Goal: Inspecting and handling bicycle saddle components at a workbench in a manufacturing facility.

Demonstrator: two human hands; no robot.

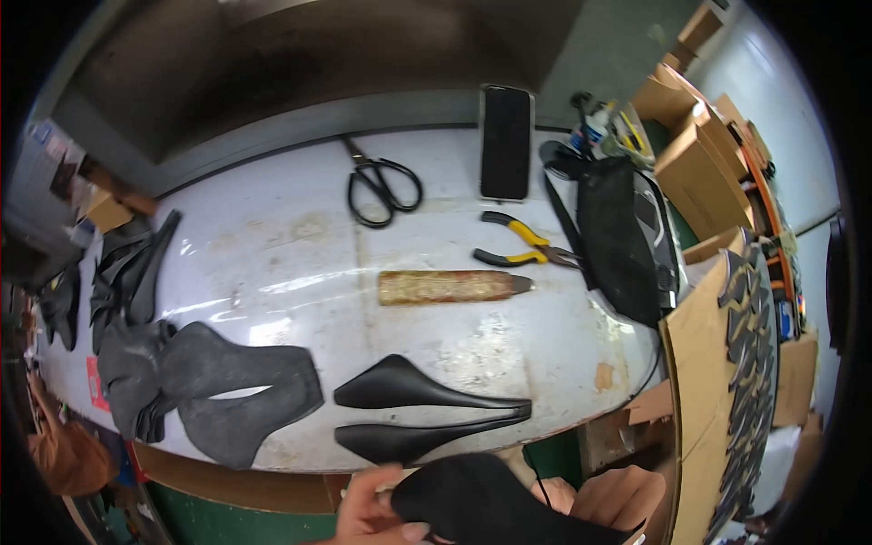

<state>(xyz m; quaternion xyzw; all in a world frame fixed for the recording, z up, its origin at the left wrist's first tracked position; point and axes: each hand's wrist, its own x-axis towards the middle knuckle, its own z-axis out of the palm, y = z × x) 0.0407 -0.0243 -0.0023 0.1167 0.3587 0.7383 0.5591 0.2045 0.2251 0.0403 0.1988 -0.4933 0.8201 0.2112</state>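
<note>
At the table's near edge I hold a black saddle-shaped cover (477, 500) in front of me. My left hand (368, 510) grips its left end, fingers closed on the rim. My right hand (622, 500) is curled at the narrower right end, its knuckles showing and its fingertips hidden. Just beyond the cover lies a smooth black bicycle saddle (400, 386) with a long slot down its middle. Left of that, a matte dark saddle cover (241, 372) with a slit rests flat, overlapping more dark covers (136, 372).
Black-handled scissors (386, 186), a phone (506, 141), yellow-and-black pliers (527, 243) and a worn wooden-handled tool (450, 287) lie on the white table (272, 227). A black bag (622, 236) sits at the right. Cardboard boxes (699, 163) and a board of dark pieces (704, 391) stand beyond.
</note>
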